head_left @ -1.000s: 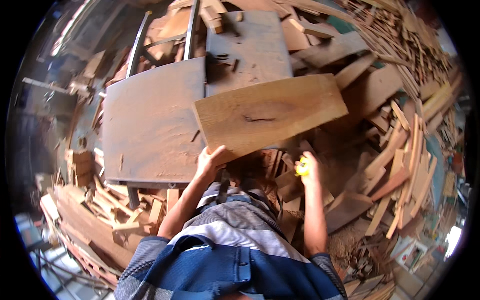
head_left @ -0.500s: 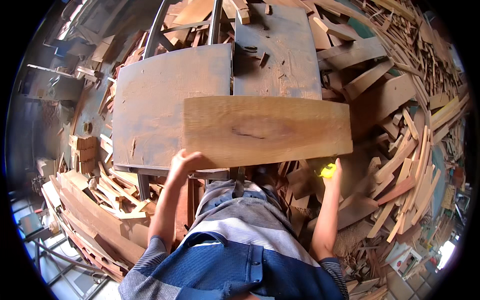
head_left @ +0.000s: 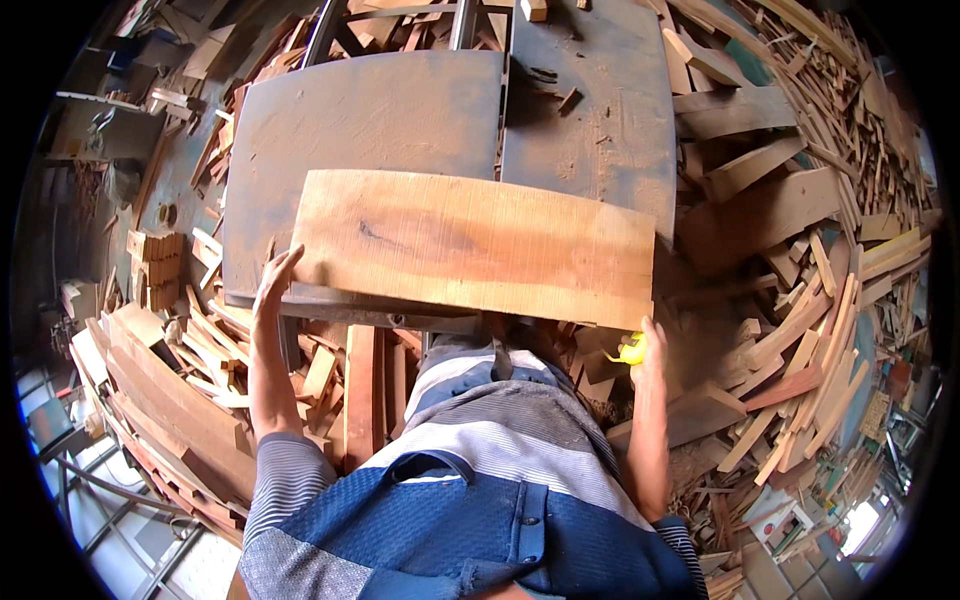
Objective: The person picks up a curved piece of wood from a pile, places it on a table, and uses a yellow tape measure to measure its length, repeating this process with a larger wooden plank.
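A wide wooden board (head_left: 500, 240) with a dark knot toward its left lies tilted across the front of the dusty metal table (head_left: 350, 115). At the board's left end, my left hand (head_left: 281, 272) has its fingers closed on the edge. My right hand (head_left: 654, 348) is at the near right corner, its fingers wrapped round a small yellow tape measure (head_left: 632, 349). This hand's fingertips touch or nearly touch the board; which of these I cannot tell. The palm hides part of the tape measure.
Wood chips (head_left: 570, 100) and sawdust are scattered over the metal tabletop. Offcuts and planks (head_left: 770, 220) pile up on the right. Stacked boards (head_left: 175, 410) lie at the left, near a stack of short blocks (head_left: 156, 270). Metal rails (head_left: 462, 25) extend beyond the table.
The board has moved left over the table and tilted, its right end now nearer me. A lighter face with a differently placed knot shows. My left hand went outward to the board's end.
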The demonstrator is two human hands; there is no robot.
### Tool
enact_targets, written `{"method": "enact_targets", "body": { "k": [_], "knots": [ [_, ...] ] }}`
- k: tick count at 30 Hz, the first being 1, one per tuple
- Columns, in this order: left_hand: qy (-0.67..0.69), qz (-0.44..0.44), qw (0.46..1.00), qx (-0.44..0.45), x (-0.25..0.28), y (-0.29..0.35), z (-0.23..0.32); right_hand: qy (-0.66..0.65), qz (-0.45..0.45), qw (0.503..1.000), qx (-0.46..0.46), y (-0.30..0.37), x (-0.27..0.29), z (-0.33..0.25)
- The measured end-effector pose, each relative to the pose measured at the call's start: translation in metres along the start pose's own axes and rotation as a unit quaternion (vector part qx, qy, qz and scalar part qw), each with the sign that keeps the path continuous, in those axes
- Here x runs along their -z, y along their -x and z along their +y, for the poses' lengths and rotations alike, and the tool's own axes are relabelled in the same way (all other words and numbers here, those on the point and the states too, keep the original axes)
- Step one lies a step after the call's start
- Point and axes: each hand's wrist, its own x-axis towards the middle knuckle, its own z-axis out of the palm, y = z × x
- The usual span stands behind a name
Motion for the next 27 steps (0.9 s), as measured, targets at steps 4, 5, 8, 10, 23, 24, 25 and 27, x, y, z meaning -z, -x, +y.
{"method": "enact_targets", "body": {
  "k": [4,5,8,10,23,24,25,27],
  "knots": [
    [-0.33,0.046,0.933,-0.133,-0.026,0.007,0.026,0.045,-0.013,0.999,-0.022,-0.024,0.014,0.01],
    [-0.288,0.052,0.95,-0.107,-0.032,0.008,0.018,0.043,-0.021,0.999,-0.025,-0.023,0.011,0.01],
    [-0.303,0.148,0.931,-0.141,-0.057,0.018,0.029,0.069,-0.002,0.998,-0.007,-0.017,-0.001,0.01],
    [-0.335,0.212,0.893,-0.214,-0.084,0.028,0.055,0.107,0.0,0.994,-0.004,-0.023,0.002,0.009],
    [-0.318,-0.024,0.836,-0.446,-0.191,-0.018,0.201,0.185,-0.011,0.982,0.022,-0.015,-0.002,0.007],
    [-0.312,-0.016,0.833,-0.456,-0.191,-0.022,0.2,0.193,-0.017,0.981,0.018,-0.015,0.0,0.008],
    [-0.304,-0.008,0.831,-0.465,-0.189,-0.023,0.195,0.205,-0.011,0.978,0.023,-0.009,-0.005,0.005],
    [-0.298,-0.018,0.838,-0.457,-0.186,-0.027,0.197,0.203,-0.014,0.979,0.026,-0.006,-0.007,0.005]
  ]
}}
